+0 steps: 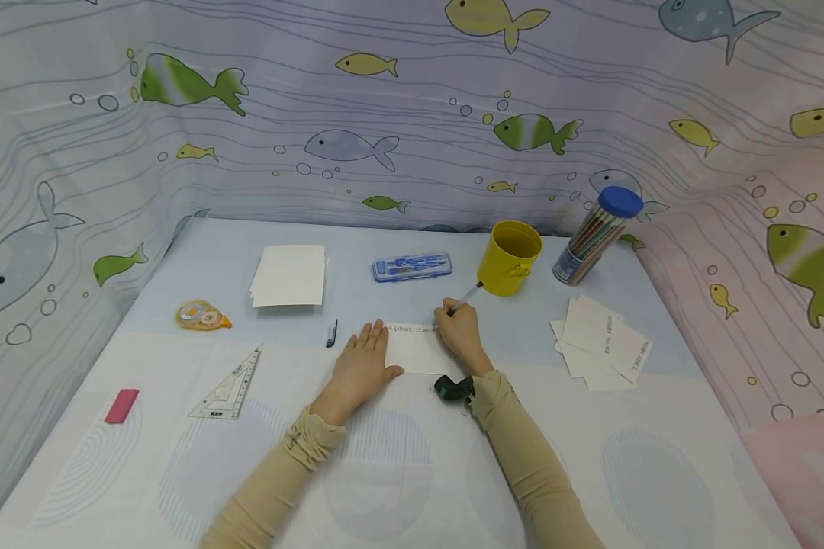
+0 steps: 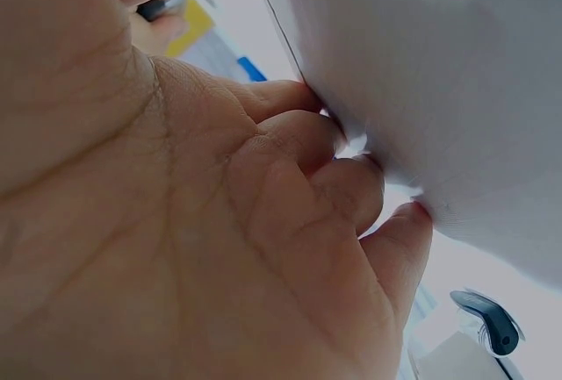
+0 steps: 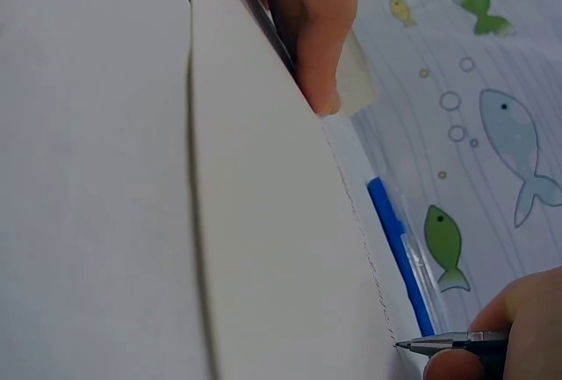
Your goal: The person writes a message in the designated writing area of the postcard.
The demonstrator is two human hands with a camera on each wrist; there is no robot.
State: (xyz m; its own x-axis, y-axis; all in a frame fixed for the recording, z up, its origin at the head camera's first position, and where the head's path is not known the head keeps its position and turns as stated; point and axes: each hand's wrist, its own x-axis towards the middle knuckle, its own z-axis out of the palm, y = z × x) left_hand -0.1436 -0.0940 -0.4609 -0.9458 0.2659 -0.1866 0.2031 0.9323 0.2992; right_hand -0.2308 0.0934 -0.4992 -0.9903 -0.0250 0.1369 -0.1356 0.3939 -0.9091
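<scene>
A white paper card [image 1: 419, 354] lies in front of the person, a line of small handwriting along its top edge. My left hand [image 1: 360, 366] rests on the card's left side, fingers stretched forward and thumb out to the side. In the left wrist view the fingertips of that hand [image 2: 193, 204] touch the white surface. My right hand [image 1: 461, 335] pinches a pen [image 1: 467, 296] near the card's upper right. The right wrist view has the pen tip [image 3: 399, 344] at the end of the written line. A black pen cap [image 1: 332, 334] lies left of the left hand.
Behind stand a yellow mug [image 1: 508, 259] and a blue-lidded pencil tub [image 1: 593, 236], beside a blue stationery case [image 1: 412, 267]. Blank cards [image 1: 288, 274], correction tape [image 1: 202, 315], a set square [image 1: 230, 389] and a red eraser [image 1: 121, 406] lie left; written cards [image 1: 597, 339] lie right.
</scene>
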